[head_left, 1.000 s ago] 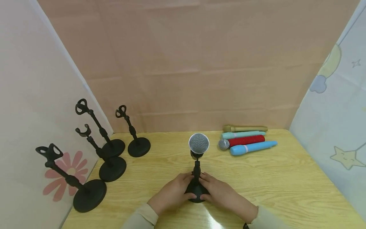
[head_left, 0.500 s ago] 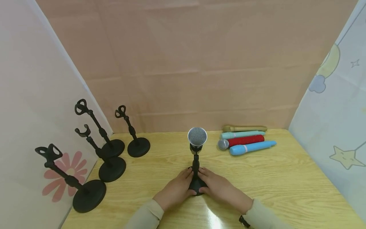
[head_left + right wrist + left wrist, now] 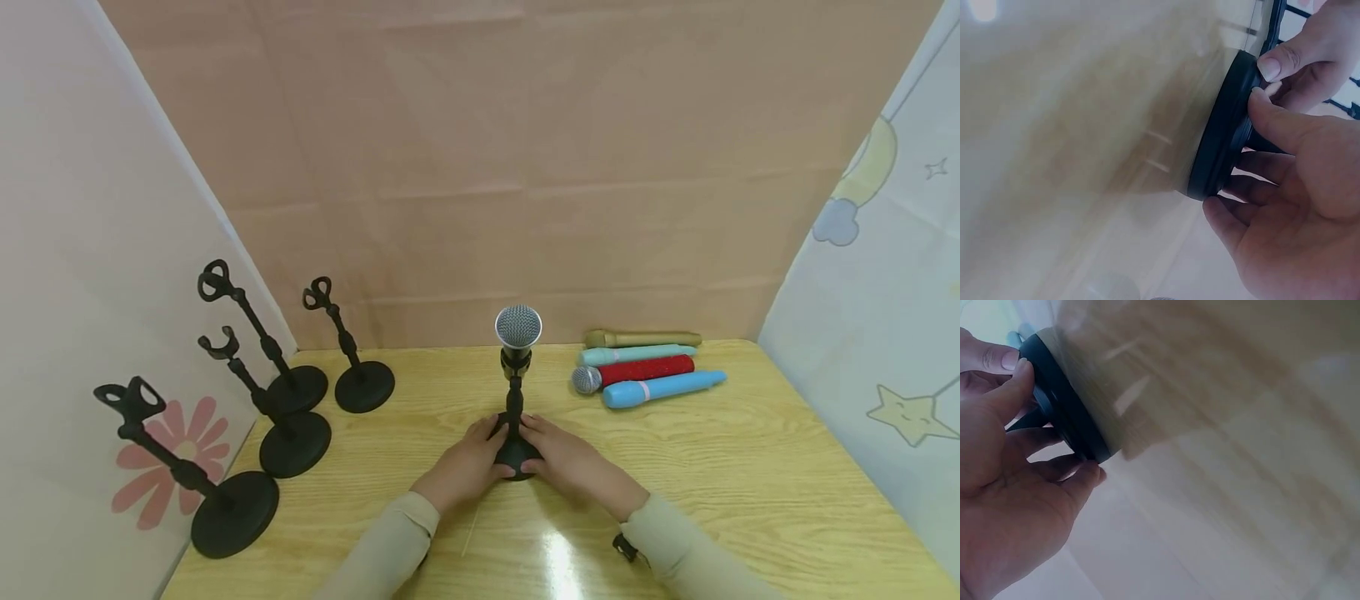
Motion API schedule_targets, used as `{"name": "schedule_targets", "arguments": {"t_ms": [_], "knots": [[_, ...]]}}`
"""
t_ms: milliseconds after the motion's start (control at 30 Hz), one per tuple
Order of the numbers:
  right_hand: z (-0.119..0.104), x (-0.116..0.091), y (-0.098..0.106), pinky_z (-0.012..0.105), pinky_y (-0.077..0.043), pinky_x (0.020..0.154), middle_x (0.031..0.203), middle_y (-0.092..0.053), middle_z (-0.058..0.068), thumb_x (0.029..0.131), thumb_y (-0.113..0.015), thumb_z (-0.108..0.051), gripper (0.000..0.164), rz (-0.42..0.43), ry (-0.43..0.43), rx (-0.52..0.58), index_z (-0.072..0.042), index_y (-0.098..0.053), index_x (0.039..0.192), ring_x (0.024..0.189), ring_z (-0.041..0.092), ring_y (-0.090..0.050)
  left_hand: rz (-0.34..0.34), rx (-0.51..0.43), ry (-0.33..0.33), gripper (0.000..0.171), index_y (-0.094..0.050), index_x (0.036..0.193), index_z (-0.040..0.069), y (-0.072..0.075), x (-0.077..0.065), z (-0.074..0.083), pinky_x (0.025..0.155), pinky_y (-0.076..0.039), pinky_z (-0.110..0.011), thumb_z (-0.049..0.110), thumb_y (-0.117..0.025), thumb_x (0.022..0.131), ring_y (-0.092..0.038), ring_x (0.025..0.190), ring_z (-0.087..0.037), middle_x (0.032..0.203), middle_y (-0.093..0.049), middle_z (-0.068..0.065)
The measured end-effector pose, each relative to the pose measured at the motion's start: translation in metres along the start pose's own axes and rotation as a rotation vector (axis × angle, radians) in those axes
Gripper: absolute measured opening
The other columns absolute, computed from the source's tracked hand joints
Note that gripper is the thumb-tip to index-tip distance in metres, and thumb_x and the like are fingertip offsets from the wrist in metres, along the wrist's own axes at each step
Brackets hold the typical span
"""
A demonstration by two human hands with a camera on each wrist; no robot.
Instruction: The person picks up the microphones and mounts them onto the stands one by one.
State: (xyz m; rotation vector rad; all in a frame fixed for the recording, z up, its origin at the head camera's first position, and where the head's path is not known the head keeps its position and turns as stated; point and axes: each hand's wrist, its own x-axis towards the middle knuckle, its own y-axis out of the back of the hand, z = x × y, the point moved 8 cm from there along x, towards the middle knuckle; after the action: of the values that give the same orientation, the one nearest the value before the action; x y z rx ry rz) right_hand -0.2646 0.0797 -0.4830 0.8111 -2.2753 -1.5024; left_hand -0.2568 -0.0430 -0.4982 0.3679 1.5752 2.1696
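Observation:
A microphone with a silver mesh head (image 3: pixel 518 326) sits upright in the clip of a black desk stand (image 3: pixel 514 398), at the middle of the table in the head view. My left hand (image 3: pixel 467 463) grips the left side of the stand's round base (image 3: pixel 1063 403), thumb at the near edge. From the other side, my right hand (image 3: pixel 570 458) holds the same base, its fingers curled around the rim in the right wrist view. Both thumbs nearly meet at the front of the base. The microphone's handle is mostly hidden behind its head.
Several black stands without microphones occupy the left, including a front one (image 3: pixel 235 513) and a back one (image 3: pixel 364 386). At the back right lie a gold microphone (image 3: pixel 643 337), a mint one (image 3: pixel 637 354), a red one (image 3: pixel 647 367) and a blue one (image 3: pixel 664 388). Walls enclose the table.
Both hands have slid the stand and its microphone away from the body, toward the back wall. The other stands and the lying microphones keep their places.

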Motion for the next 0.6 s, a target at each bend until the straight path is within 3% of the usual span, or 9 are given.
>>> {"name": "schedule_targets", "arguments": {"t_ms": [200,600], "knots": [[0.012,0.017,0.001,0.053,-0.038,0.114,0.158,-0.038,0.021,0.099,-0.067,-0.024,0.058,-0.012,-0.019,-0.005,0.007,-0.049,0.145,0.145,0.042,-0.036,-0.018,-0.016,0.031,0.072,-0.036,0.157,0.008,-0.001,0.016,-0.011,0.113,-0.043,-0.046,0.047,-0.057,0.101,-0.035,0.148,-0.036,0.163,-0.029,-0.019],[0.025,0.042,0.009,0.053,-0.035,0.116,0.160,-0.035,0.022,0.100,-0.065,-0.021,0.060,-0.044,-0.055,0.033,0.005,-0.044,0.149,0.147,0.042,-0.033,-0.052,-0.070,0.061,0.072,-0.035,0.157,0.004,0.007,0.041,-0.020,0.116,-0.038,-0.047,0.043,-0.059,0.101,-0.032,0.149,-0.039,0.163,-0.028,-0.021]]}}
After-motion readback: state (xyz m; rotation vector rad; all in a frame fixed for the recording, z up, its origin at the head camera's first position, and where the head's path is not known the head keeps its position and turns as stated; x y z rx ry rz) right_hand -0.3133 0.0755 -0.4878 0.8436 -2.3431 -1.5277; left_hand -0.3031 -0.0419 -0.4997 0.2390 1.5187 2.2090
